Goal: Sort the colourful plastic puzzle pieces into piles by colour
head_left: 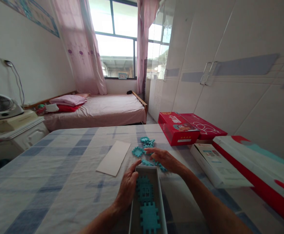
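Observation:
A narrow grey tray point(159, 191) lies on the checked tablecloth in front of me, with teal interlocking puzzle tiles point(147, 203) lined up inside it. My left hand point(128, 187) rests against the tray's left wall near its far end, fingers curled on the rim. My right hand point(163, 159) lies just beyond the tray's far end, fingers stretched flat over loose teal tiles point(142, 151) scattered on the cloth. More teal tiles point(147, 141) sit a little farther away. I cannot tell whether the right hand holds a tile.
A white card point(114, 157) lies left of the loose tiles. Red boxes point(178, 128) and long white-and-red boxes point(231, 159) line the table's right side by the wardrobe. A bed point(100, 109) stands beyond; a fan point(0, 105) sits at left.

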`<state>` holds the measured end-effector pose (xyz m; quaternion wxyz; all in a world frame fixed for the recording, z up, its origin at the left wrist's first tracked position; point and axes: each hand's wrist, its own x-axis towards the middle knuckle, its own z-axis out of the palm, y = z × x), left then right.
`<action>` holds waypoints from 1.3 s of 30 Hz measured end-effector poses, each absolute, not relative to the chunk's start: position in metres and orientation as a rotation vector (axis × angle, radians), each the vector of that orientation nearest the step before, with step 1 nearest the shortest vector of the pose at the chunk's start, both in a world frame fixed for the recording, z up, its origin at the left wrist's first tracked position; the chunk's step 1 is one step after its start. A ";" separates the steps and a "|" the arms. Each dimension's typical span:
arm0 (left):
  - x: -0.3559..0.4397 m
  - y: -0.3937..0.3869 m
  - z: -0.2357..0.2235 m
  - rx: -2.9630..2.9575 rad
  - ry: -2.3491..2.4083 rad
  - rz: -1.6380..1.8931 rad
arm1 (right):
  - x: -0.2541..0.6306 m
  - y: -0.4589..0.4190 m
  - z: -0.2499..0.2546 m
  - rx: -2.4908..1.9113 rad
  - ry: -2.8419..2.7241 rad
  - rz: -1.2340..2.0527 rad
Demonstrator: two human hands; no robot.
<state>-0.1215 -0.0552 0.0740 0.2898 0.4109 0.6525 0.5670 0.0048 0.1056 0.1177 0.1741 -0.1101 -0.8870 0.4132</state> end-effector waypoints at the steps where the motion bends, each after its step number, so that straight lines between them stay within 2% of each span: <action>1: -0.122 -0.055 0.073 1.106 1.736 1.515 | 0.005 0.104 0.121 -0.369 -2.484 1.188; 7: -0.121 -0.054 0.075 1.152 1.689 1.560 | -0.009 0.093 0.117 -0.642 -2.579 1.109; 13: -0.118 -0.055 0.079 1.083 1.740 1.554 | -0.011 0.098 0.119 -0.851 -2.342 0.757; 16: -0.117 -0.054 0.078 1.054 1.747 1.562 | 0.002 0.093 0.141 -0.842 -2.218 0.926; 19: -0.117 -0.054 0.076 1.052 1.753 1.597 | 0.016 0.086 0.158 -0.652 -2.387 1.136; 21: -0.116 -0.054 0.076 1.046 1.754 1.590 | 0.023 0.085 0.158 -0.723 -2.505 0.997; 25: -0.117 -0.053 0.074 1.053 1.755 1.565 | 0.033 0.096 0.132 -1.165 -2.640 0.475; 29: -0.117 -0.053 0.074 1.049 1.747 1.563 | 0.042 0.104 0.107 -1.204 -2.764 0.349; 32: -0.117 -0.053 0.074 1.046 1.741 1.569 | 0.046 0.108 0.106 -1.215 -2.689 0.447; 36: -0.117 -0.052 0.074 1.049 1.741 1.590 | 0.034 0.115 0.116 -1.130 -2.511 0.823; 39: -0.118 -0.052 0.074 1.056 1.740 1.581 | 0.014 0.120 0.117 -1.084 -2.517 0.971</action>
